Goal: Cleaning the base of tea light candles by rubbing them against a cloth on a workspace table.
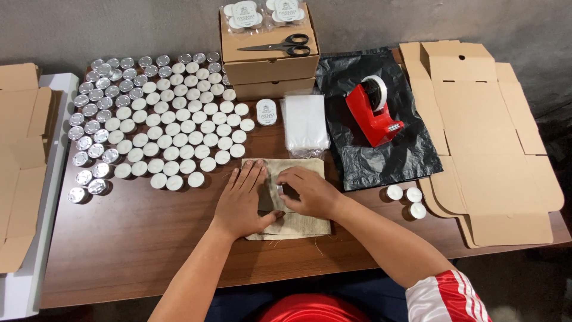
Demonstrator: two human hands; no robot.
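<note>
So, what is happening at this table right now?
A person works with both hands on a burlap pouch lying on the wooden table. The left hand presses flat on the pouch, and the right hand holds a small tealight against it. Many more tealights stand in rows to the left. A red tape dispenser, scissors on stacked boxes and flat cardboard lie around.

Two stacked brown cardboard boxes [269, 62] at the tabletop's far edge, clear round-labelled packets [262, 13] on top, flat unfolded carton [485, 149] at the right edge
</note>
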